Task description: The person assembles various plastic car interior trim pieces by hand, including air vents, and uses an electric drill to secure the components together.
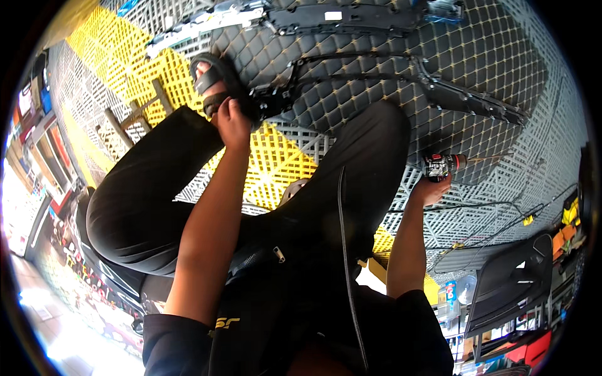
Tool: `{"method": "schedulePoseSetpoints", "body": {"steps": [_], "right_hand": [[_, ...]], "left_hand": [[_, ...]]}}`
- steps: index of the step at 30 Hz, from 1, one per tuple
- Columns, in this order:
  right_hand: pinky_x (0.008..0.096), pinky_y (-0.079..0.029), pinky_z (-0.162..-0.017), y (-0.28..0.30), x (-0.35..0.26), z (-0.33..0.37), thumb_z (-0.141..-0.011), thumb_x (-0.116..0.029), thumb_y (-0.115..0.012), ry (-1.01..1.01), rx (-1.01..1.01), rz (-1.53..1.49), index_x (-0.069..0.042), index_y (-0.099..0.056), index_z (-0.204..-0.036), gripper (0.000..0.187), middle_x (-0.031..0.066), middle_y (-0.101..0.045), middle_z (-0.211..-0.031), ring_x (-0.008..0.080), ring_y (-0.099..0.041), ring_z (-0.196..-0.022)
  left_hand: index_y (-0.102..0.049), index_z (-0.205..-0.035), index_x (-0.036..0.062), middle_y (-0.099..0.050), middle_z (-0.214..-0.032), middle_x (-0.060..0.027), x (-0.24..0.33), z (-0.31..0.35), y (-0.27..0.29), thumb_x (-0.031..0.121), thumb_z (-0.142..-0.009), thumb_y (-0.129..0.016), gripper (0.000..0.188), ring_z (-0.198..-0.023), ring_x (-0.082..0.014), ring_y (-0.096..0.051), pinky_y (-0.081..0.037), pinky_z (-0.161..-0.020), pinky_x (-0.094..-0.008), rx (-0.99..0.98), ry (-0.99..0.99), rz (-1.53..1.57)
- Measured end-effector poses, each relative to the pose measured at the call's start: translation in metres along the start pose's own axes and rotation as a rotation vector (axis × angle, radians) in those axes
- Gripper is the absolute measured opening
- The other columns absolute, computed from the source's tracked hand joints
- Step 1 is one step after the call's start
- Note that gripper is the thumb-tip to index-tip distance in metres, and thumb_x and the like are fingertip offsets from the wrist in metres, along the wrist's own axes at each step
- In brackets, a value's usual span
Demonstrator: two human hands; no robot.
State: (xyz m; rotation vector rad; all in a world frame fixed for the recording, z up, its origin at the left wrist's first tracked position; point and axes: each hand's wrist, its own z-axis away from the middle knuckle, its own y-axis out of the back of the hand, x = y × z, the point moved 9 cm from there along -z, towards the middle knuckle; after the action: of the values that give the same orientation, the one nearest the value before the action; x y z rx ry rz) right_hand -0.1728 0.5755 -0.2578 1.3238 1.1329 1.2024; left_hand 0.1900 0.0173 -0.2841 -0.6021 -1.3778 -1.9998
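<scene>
My right hand (433,190) is wrapped round the handle of a black and red cordless drill (444,165), whose long thin bit points right over the quilted mat. My left hand (233,125) is low beside my foot in a black sandal (233,81). Its fingers are bent together near the sandal's strap and my trouser cuff; whatever they grip is hidden. Close to the sandal lies one end of a long black plastic trim frame (351,78), with small clips along its edges. It rests on the dark quilted mat (370,103).
Beyond the frame lies a second black trim panel (338,20) with a white label. A clear blue-edged packet (444,11) sits near it. The floor is yellow and grey grating (285,147). A black cable (464,205) and a dark door panel (511,285) are at right.
</scene>
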Motion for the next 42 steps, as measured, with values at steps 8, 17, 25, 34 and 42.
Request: {"method": "schedulePoseSetpoints", "body": {"steps": [8,17,25,34,42], "right_hand": [[0.0515,-0.049,-0.088,-0.022,-0.020,0.005,-0.082,-0.023,-0.073,-0.079,-0.078,-0.032,-0.016,-0.050,-0.131,0.055,0.0066,-0.059,-0.129,0.0322,-0.058,-0.118],[0.0487,-0.049,-0.095,-0.035,-0.046,-0.003,-0.075,-0.031,-0.081,-0.015,-0.161,-0.199,-0.009,-0.048,-0.130,0.068,0.0155,-0.056,-0.126,0.0362,-0.056,-0.118],[0.0535,-0.044,-0.099,-0.043,-0.052,-0.012,-0.073,-0.040,-0.084,0.171,-0.200,-0.163,0.000,-0.043,-0.131,0.081,0.0248,-0.052,-0.127,0.0440,-0.049,-0.122],[0.0515,-0.044,-0.104,-0.058,-0.044,-0.013,-0.069,-0.023,-0.083,0.235,-0.253,-0.035,0.005,-0.035,-0.134,0.085,0.0276,-0.047,-0.128,0.0469,-0.046,-0.120],[0.0532,-0.046,-0.097,-0.027,-0.060,-0.014,-0.069,-0.016,-0.079,0.001,-0.317,-0.155,-0.004,-0.040,-0.124,0.069,0.0248,-0.049,-0.122,0.0488,-0.050,-0.115]], "left_hand": [[-0.044,-0.142,-0.0023,-0.060,-0.124,-0.0105,-0.010,0.071,-0.040,0.016,-0.098,-0.062,0.050,-0.112,-0.0207,-0.059,-0.049,-0.096,-0.0349,-0.381,0.485,0.470],[-0.055,-0.133,-0.0004,-0.066,-0.112,-0.0048,0.028,0.077,-0.042,0.002,-0.095,-0.063,0.040,-0.094,-0.0120,-0.063,-0.052,-0.088,-0.0274,-0.522,0.340,0.624],[-0.041,-0.146,-0.0017,-0.060,-0.126,-0.0084,0.096,0.075,-0.027,-0.009,-0.086,-0.060,0.063,-0.110,-0.0171,-0.062,-0.054,-0.092,-0.0310,-0.514,0.220,0.755],[-0.043,-0.138,-0.0010,-0.053,-0.137,-0.0112,0.117,0.071,-0.030,-0.002,-0.088,-0.064,0.055,-0.128,-0.0210,-0.051,-0.038,-0.110,-0.0364,-0.559,0.148,0.791],[-0.049,-0.132,-0.0018,-0.059,-0.127,-0.0124,0.117,0.067,-0.035,0.000,-0.096,-0.054,0.036,-0.118,-0.0229,-0.057,-0.044,-0.106,-0.0395,-0.464,0.248,0.829]]}}
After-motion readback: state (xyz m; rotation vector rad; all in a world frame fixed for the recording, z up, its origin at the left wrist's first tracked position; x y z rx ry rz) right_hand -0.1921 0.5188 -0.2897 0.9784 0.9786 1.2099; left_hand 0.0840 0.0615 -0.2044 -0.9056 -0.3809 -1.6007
